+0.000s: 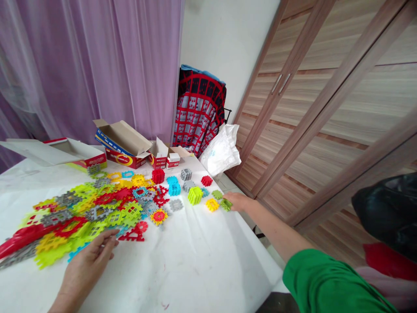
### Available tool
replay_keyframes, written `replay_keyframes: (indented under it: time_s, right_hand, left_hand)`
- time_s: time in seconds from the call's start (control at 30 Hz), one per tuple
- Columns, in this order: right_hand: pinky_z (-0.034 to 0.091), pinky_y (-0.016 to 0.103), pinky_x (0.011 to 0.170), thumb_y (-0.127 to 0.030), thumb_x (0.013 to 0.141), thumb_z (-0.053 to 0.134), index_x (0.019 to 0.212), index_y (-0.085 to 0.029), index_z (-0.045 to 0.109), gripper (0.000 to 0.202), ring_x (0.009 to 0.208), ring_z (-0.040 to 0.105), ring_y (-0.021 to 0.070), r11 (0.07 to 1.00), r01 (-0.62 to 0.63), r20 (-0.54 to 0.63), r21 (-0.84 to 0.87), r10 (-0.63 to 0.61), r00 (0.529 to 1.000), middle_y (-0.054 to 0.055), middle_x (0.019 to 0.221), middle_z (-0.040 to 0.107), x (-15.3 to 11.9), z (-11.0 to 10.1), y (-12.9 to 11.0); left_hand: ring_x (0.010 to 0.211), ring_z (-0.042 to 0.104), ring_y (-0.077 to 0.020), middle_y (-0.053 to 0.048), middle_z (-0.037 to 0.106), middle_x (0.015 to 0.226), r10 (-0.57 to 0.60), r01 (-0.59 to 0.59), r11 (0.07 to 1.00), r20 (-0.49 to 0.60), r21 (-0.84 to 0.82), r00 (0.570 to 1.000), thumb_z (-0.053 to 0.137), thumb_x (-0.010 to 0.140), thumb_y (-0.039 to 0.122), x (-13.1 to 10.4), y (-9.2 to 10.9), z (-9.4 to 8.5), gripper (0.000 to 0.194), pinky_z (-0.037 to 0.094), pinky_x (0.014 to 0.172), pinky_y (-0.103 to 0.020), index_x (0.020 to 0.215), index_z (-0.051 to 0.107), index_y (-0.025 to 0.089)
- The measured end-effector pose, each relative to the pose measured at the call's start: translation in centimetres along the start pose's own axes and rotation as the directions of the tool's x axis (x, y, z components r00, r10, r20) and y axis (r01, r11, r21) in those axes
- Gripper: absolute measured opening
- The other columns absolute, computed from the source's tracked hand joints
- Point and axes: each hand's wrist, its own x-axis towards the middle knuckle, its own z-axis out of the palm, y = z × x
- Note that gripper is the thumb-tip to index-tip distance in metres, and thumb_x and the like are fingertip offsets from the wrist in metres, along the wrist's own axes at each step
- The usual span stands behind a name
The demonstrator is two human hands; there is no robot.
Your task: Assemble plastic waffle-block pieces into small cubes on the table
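Observation:
My right hand (237, 202) reaches to the table's right edge, its fingers closed on a green toothed building piece (226, 204). Beside it lie another green piece (217, 194) and a yellow toothed piece (212, 205). My left hand (93, 261) hovers at or rests on the near side of a heap of plastic interlocking pieces (114, 213), and I cannot tell which. Its fingers are loosely bent, with a gap to the thumb and nothing visible in them. A red triangular piece (133, 234) lies just past its fingertips.
Assembled cubes stand mid-table: lime (195, 195), blue (174, 188), red (158, 176) and grey (186, 174). Opened cardboard boxes (127, 138) line the back edge. A white plastic bag (221, 150) is behind the far right corner. A wooden wardrobe (325, 108) stands right of the table.

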Motion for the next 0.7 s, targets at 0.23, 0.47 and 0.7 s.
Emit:
replay_keyframes:
  time_s: [0.23,0.47,0.7]
  right_hand:
    - [0.047,0.030,0.082,-0.019,0.063,0.072,0.105,-0.020,0.065,0.042,0.094,0.062,0.0221,1.000,0.009,0.102,-0.013,-0.008,0.995,0.008,0.105,0.067,-0.1,-0.2,-0.4]
    - [0.046,0.032,0.086,-0.005,0.063,0.064,0.113,-0.020,0.064,0.052,0.097,0.063,0.0224,0.995,0.048,0.156,-0.086,-0.034,0.987,0.008,0.110,0.066,-0.3,-0.6,-0.9]
    - [0.047,0.033,0.086,-0.004,0.066,0.063,0.116,-0.021,0.062,0.054,0.099,0.062,0.0233,0.988,0.052,0.189,-0.144,-0.024,0.982,0.009,0.113,0.065,-0.3,-0.8,-1.2]
  left_hand:
    - [0.058,0.069,-0.0203,0.004,0.074,0.070,0.011,-0.011,1.000,-0.002,0.008,1.000,0.053,0.068,0.064,-0.1,-0.1,0.0,0.040,0.055,0.058,-0.032,0.092,0.063,0.033]
    - [0.058,0.070,-0.0211,0.003,0.075,0.070,0.007,-0.007,1.000,-0.008,0.024,1.000,0.053,0.068,0.059,-0.3,0.4,0.0,0.040,0.055,0.057,-0.033,0.093,0.065,0.031]
    - [0.057,0.070,-0.0199,-0.001,0.075,0.072,0.005,-0.005,0.999,0.014,0.040,1.000,0.053,0.068,0.056,-0.4,0.7,-0.3,0.042,0.056,0.056,-0.029,0.096,0.065,0.027]
